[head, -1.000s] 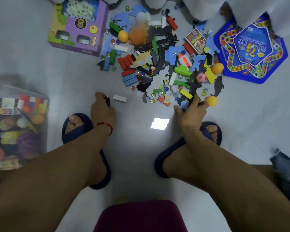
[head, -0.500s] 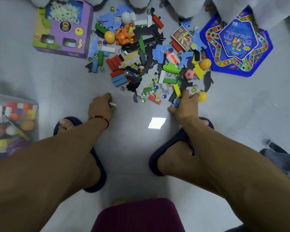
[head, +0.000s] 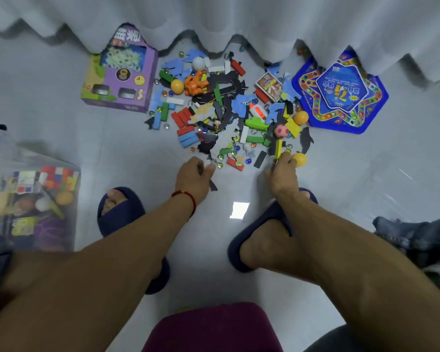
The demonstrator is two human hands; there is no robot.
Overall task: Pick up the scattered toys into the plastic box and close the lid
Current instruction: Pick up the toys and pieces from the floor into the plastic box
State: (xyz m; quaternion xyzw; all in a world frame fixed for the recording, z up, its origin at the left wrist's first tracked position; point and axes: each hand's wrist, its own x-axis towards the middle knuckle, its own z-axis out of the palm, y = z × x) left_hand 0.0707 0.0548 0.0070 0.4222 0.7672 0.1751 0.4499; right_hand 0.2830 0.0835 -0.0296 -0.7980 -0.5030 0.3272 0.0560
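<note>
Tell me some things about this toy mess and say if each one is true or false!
1. The plastic box already has toys inside. True.
2. The purple box lies right of the blue game board. False: it lies left of it.
3. The right hand holds a yellow block. True.
4. The pink ball is in the plastic box. False: it is on the floor in the toy pile.
5. The left hand wears a red wristband. True.
</note>
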